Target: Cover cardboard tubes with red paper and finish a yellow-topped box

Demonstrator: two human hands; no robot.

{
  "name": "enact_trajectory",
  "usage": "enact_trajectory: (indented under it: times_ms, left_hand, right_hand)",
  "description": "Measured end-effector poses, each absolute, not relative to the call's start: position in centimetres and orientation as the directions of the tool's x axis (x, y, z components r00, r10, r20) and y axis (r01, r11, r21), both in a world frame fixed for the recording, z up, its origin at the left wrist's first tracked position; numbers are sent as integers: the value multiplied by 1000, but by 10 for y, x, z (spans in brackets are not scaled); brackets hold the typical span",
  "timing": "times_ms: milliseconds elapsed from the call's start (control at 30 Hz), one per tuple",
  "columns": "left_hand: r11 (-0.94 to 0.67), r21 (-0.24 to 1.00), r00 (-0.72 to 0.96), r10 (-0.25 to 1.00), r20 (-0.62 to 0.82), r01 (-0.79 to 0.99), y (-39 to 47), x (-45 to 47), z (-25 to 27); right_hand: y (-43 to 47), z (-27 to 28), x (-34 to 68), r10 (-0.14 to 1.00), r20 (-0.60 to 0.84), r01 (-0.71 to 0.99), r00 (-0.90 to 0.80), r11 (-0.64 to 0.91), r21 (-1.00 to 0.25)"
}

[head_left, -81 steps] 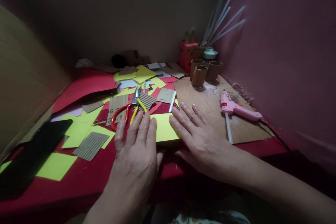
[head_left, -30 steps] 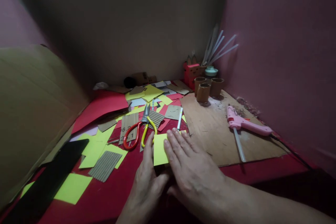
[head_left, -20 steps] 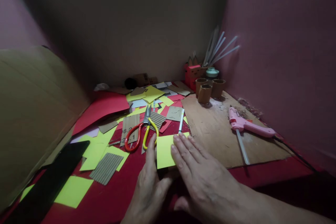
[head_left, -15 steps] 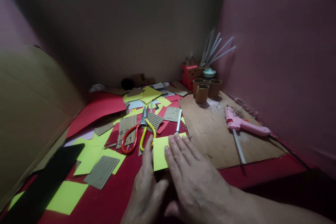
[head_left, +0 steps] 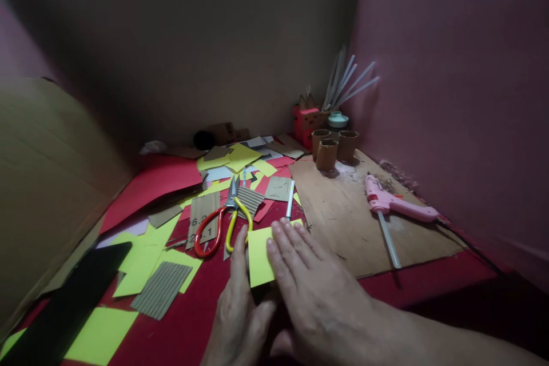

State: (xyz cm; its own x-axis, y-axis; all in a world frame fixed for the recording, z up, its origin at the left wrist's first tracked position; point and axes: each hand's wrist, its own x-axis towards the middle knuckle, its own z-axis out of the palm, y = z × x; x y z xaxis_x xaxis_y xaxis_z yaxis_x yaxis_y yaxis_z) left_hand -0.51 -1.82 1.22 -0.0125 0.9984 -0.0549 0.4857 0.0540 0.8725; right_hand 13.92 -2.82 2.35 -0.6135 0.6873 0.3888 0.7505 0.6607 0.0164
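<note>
Head view, held paper (head_left: 259, 260), cardboard (head_left: 203, 206) reading "6.2"

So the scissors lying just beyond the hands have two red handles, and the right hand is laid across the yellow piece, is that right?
Not quite: only one handle is red. In the head view, the scissors have one red handle and one yellow handle. The right hand is indeed laid across the yellow piece.

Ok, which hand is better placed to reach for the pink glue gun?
Likely your right hand: it's nearer the pink glue gun, lying flat on the yellow paper, while your left hand holds the paper's left side.
</note>
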Motion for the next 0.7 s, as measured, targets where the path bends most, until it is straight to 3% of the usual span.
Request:
enact_trajectory:
  times_ms: [167, 300, 433, 700]
  left_hand:
    - [20, 887, -31, 999, -6, 461, -18, -8, 5]
    - [52, 876, -22, 999, -47, 480, -19, -3, 13]
    - [67, 887, -43, 998, -53, 457, -19, -1, 18]
    - [68, 927, -105, 994, -31, 368, -15, -10, 6]
  right_hand:
    - [-32, 22, 128, 582, 460, 676, -670, 735, 53]
    - [-31, 23, 144, 672, 353, 705, -651, 708, -49]
    - [-28, 26, 150, 760, 314, 791, -569, 610, -41]
    - [-32, 25, 118, 623, 421, 694, -659, 719, 23]
